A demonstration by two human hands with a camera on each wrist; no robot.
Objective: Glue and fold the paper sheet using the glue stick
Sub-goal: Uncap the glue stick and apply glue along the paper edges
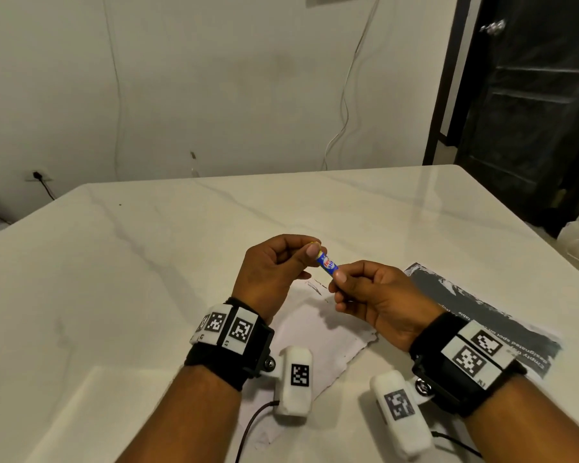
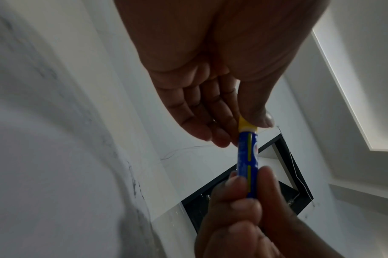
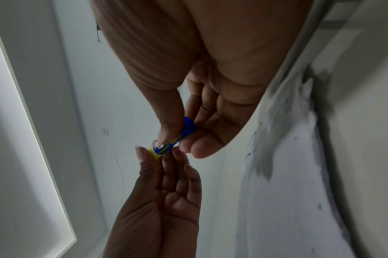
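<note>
A small blue glue stick (image 1: 327, 264) with a yellow cap (image 2: 247, 124) is held in the air between both hands, above the table. My left hand (image 1: 281, 262) pinches the yellow cap end with thumb and fingers. My right hand (image 1: 365, 292) pinches the blue barrel (image 3: 187, 128) at its other end. In the left wrist view a thin whitish gap shows between cap and barrel. A white paper sheet (image 1: 321, 332) with a rough torn edge lies flat on the table under the hands, partly hidden by them.
A dark grey printed sheet (image 1: 482, 315) lies on the white marble table (image 1: 147, 262) to the right of the paper, under my right wrist. A wall with hanging cables stands behind, and a dark door (image 1: 528, 95) is at the far right.
</note>
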